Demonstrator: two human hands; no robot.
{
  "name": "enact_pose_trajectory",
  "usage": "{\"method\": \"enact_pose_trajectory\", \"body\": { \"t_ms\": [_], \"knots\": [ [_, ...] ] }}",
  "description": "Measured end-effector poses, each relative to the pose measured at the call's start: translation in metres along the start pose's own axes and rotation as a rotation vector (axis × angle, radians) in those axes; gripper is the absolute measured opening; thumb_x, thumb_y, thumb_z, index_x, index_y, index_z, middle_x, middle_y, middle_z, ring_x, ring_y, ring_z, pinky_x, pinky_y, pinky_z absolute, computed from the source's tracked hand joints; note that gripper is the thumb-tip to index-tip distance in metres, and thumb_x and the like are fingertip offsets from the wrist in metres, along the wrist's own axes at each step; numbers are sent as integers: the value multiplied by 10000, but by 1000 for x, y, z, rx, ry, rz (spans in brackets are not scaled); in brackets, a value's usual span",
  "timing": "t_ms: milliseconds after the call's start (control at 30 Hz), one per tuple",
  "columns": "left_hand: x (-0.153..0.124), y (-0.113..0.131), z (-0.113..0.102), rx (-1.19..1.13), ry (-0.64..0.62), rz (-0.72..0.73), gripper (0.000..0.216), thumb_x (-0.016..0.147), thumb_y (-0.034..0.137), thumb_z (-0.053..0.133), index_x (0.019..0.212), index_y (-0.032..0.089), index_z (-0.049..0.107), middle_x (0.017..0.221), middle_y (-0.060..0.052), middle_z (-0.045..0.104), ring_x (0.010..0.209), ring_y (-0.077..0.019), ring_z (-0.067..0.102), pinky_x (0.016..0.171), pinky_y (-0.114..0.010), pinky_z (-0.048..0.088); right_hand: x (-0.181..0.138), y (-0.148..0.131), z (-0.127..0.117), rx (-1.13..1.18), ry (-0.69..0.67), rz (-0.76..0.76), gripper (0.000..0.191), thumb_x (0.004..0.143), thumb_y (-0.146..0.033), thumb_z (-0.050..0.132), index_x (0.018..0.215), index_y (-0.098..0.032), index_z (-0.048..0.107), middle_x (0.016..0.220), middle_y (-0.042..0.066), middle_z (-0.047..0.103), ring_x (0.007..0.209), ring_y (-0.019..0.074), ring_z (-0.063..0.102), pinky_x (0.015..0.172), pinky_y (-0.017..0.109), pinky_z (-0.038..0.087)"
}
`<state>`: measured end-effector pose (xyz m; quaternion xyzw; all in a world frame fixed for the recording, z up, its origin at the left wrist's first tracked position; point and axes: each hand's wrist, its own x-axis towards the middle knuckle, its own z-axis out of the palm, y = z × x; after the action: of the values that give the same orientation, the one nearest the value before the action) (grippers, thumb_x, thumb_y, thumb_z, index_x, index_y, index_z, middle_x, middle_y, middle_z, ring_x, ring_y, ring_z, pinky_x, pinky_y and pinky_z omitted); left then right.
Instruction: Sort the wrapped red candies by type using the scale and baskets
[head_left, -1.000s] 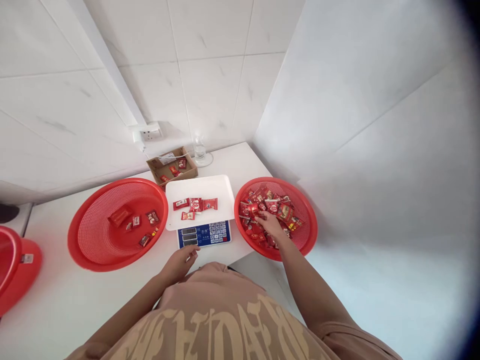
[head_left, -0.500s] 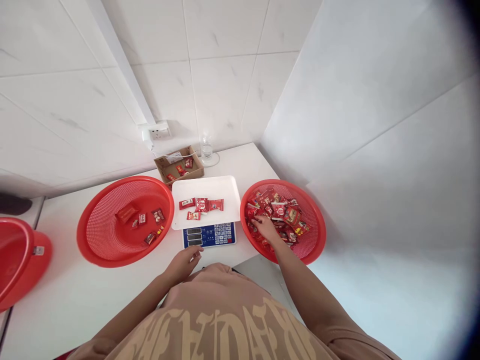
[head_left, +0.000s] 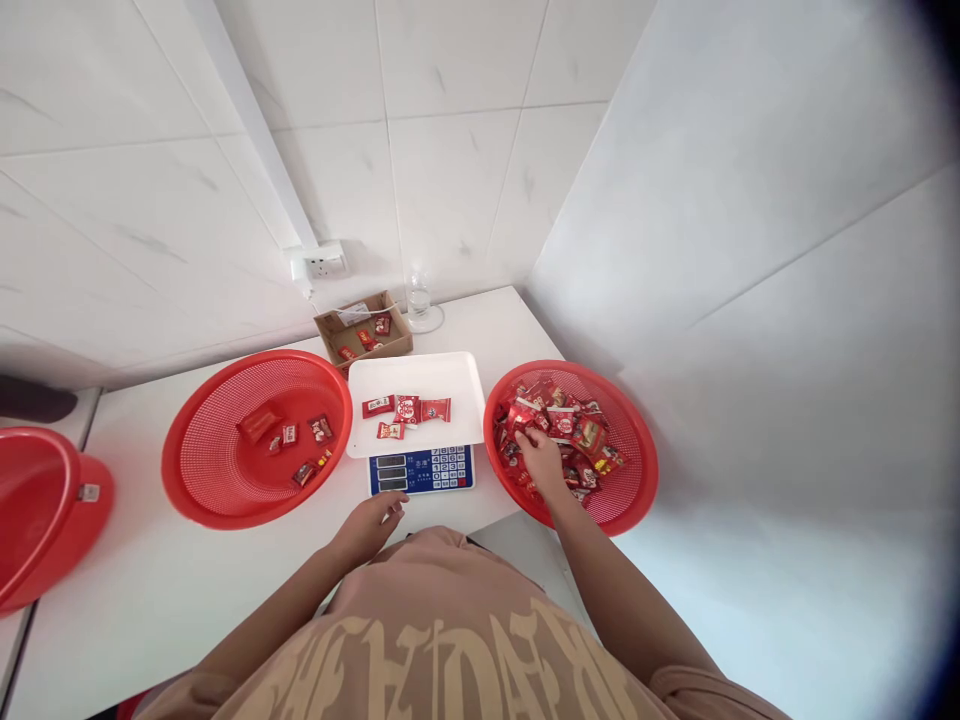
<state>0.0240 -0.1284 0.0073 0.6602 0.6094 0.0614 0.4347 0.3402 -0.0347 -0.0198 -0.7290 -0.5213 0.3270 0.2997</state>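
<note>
My right hand point(head_left: 541, 462) reaches into the red basket point(head_left: 634, 470) on the right, fingers curled among its many red candy packets point(head_left: 570, 428); what it grips is hidden. My left hand point(head_left: 369, 522) rests on the white table just in front of the blue keypad of the scale point(head_left: 421, 468), fingers loosely bent, holding nothing I can see. On the scale's white tray point(head_left: 417, 375) lie several red candy packets point(head_left: 405, 410).
A second red basket point(head_left: 225, 495) on the left holds a few packets. A small cardboard box point(head_left: 364, 335) with candies and a glass point(head_left: 420, 300) stand by the tiled wall under a socket point(head_left: 321, 264). Another red tub point(head_left: 37, 510) sits at the far left.
My right hand has shifted slightly within the right basket among the packets. The left hand has stayed by the scale. The view has drifted a little.
</note>
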Motion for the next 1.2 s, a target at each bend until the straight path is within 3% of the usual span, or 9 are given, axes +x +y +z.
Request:
{"method": "enact_pose_trajectory", "body": {
  "t_ms": [100, 233, 333, 433, 533, 700, 933, 1200],
  "knots": [
    [2, 0, 3, -1, -3, 3, 304, 832, 252, 430, 1072, 226, 615, 951, -45, 681, 846, -166, 620, 781, -286, 472, -7, -25, -3, 78, -25, -135, 303, 809, -420, 484, 813, -167, 651, 838, 76, 683, 770, 215, 590, 735, 323, 445],
    [5, 5, 5, 0, -21, 21, 304, 829, 253, 433, 1067, 221, 619, 957, -48, 682, 862, -168, 625, 786, -281, 476, -15, -63, 17, 54, -390, -305, 205, 787, -317, 527, 791, -165, 664, 828, 55, 683, 760, 187, 590, 709, 282, 430],
    [5, 9, 5, 1, -20, 34, 305, 835, 257, 426, 1073, 220, 612, 970, -51, 679, 882, -169, 623, 796, -283, 474, -18, -83, 42, -28, -628, -300, 199, 790, -274, 525, 781, -151, 682, 803, 51, 685, 737, 178, 591, 683, 269, 424],
    [4, 10, 4, 4, -9, 39, 306, 842, 262, 419, 1081, 214, 605, 979, -58, 674, 876, -171, 620, 809, -295, 469, -18, -93, 58, -42, -704, -261, 215, 801, -268, 520, 845, -163, 702, 791, 32, 692, 742, 175, 600, 686, 264, 432],
    [2, 7, 4, 3, 0, 34, 306, 842, 265, 416, 1077, 212, 604, 979, -62, 674, 879, -176, 617, 810, -301, 468, -17, -91, 56, 59, -650, -243, 247, 810, -275, 509, 933, -189, 704, 854, 20, 708, 787, 175, 618, 722, 266, 456],
    [-1, -1, 8, 3, -22, 14, 311, 834, 273, 417, 1074, 208, 605, 947, -60, 675, 822, -172, 620, 766, -295, 476, -17, -71, 26, 178, -487, -211, 262, 776, -325, 543, 916, -170, 702, 889, 56, 716, 821, 214, 639, 757, 313, 488],
    [0, -2, 7, 13, -55, 3, 313, 824, 259, 434, 1084, 223, 605, 962, -51, 675, 820, -165, 617, 771, -288, 471, -17, -16, -16, 404, -100, 179, 348, 733, -452, 596, 933, -173, 649, 832, 57, 685, 755, 207, 638, 671, 308, 514],
    [-1, -2, 5, 38, -87, -7, 314, 818, 242, 448, 1091, 212, 601, 984, -55, 674, 846, -165, 623, 779, -286, 467, -16, 26, -11, 533, -23, 328, 363, 617, -509, 668, 777, -188, 611, 715, 25, 650, 633, 168, 619, 593, 273, 512]
  ]
}}
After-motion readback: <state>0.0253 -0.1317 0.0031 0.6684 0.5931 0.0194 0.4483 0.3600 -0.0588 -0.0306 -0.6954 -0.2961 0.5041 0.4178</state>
